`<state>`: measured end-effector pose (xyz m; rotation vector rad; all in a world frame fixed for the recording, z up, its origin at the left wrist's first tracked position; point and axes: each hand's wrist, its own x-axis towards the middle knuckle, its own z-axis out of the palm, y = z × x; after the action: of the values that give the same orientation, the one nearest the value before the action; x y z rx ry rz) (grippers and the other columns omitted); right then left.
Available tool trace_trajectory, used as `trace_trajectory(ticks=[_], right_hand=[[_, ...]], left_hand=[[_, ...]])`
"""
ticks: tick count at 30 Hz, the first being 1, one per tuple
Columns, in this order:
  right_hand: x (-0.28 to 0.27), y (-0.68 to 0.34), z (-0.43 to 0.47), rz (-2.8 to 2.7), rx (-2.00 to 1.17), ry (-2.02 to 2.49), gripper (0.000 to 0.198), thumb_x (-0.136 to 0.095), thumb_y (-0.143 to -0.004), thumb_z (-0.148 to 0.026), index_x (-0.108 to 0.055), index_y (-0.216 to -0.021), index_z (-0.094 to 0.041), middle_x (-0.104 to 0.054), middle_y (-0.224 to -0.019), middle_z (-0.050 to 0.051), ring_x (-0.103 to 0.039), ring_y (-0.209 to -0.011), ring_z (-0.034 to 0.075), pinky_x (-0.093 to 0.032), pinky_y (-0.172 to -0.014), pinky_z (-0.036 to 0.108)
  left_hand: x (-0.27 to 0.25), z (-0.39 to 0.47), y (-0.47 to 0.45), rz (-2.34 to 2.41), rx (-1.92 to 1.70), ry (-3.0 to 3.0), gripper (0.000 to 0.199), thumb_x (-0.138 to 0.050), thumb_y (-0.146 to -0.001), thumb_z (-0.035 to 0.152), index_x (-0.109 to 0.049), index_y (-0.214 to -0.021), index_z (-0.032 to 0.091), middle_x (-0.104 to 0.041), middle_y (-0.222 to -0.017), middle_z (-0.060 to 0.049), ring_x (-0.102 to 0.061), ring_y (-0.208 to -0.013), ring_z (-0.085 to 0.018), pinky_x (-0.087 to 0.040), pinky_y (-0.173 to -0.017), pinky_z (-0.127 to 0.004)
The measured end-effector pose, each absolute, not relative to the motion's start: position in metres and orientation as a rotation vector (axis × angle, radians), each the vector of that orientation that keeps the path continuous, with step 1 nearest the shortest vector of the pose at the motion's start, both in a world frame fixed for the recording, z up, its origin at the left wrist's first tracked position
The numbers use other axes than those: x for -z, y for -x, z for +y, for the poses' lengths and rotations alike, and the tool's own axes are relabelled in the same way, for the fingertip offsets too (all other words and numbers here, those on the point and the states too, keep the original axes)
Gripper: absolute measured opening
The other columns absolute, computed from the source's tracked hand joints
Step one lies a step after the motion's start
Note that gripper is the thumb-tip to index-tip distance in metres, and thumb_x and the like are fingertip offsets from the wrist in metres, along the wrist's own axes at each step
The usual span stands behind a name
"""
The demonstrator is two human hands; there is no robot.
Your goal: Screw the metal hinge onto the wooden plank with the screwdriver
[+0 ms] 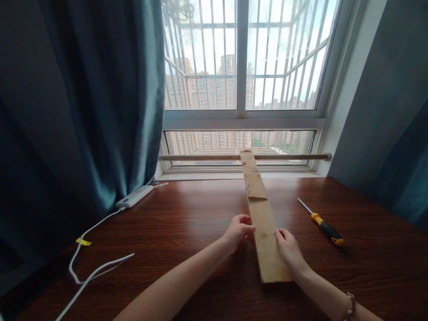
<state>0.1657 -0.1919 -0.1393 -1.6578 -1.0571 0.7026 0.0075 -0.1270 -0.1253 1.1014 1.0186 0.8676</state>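
Note:
A long strip of brown cardboard (267, 240) lies between my hands and reaches away toward the window. A second cardboard piece (253, 178) overlaps its far part, scuffed and torn on the surface. The far end overlaps the horizontal rail in view; whether it rests on the rail I cannot tell. My left hand (239, 229) pinches the strip's left edge with curled fingers. On the right edge, my right hand (290, 249) grips with the thumb on top, its other fingers mostly hidden. A bracelet circles my right wrist.
To the right on the wooden table (200, 200) lies a yellow and black screwdriver (326, 227). A white power strip (135, 196) and its white cable (95, 267) lie on the left, beside a blue curtain (110, 98). A metal rail (200, 157) crosses before the barred window.

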Motion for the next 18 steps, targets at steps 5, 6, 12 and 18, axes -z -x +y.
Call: trace_trajectory(ticks=[5, 6, 12, 18], right_hand=[[0.141, -0.168, -0.189, -1.054, -0.731, 1.665, 0.034, -0.042, -0.069, -0.046, -0.058, -0.075, -0.016, -0.068, -0.083, 0.012, -0.063, -0.079, 0.025, -0.047, -0.071, 0.032], [0.142, -0.169, -0.187, -1.049, -0.745, 1.660, 0.033, -0.043, -0.069, -0.045, -0.058, -0.074, -0.016, -0.068, -0.083, 0.012, -0.063, -0.079, 0.025, -0.047, -0.071, 0.032], [0.131, -0.173, -0.197, -1.097, -0.606, 1.667, 0.044, -0.047, -0.071, -0.043, -0.058, -0.099, -0.011, -0.063, -0.102, 0.017, -0.058, -0.099, 0.030, -0.045, -0.088, 0.044], [0.088, -0.138, -0.297, -2.094, -0.273, 0.863, 0.043, -0.053, -0.071, -0.030, -0.056, -0.109, -0.051, -0.054, -0.126, -0.009, -0.049, -0.118, 0.022, -0.048, -0.093, 0.038]], left_hand=[[0.130, -0.124, -0.008, 0.944, -0.872, -1.095, 0.034, -0.070, -0.052, 0.017, -0.060, -0.084, 0.014, -0.062, -0.082, -0.003, -0.055, -0.064, -0.012, -0.032, -0.049, -0.020], [0.130, -0.124, -0.008, 0.942, -0.869, -1.100, 0.034, -0.070, -0.052, 0.017, -0.060, -0.084, 0.014, -0.062, -0.082, -0.004, -0.055, -0.065, -0.012, -0.032, -0.049, -0.021], [0.126, -0.126, -0.007, 0.938, -0.846, -1.124, 0.037, -0.074, -0.053, 0.023, -0.062, -0.087, 0.013, -0.063, -0.085, -0.006, -0.056, -0.065, -0.012, -0.034, -0.048, -0.020], [0.126, -0.127, -0.002, 0.917, -0.818, -1.211, 0.044, -0.075, -0.057, 0.030, -0.063, -0.096, 0.013, -0.063, -0.099, -0.009, -0.054, -0.060, -0.010, -0.040, -0.046, -0.020]])
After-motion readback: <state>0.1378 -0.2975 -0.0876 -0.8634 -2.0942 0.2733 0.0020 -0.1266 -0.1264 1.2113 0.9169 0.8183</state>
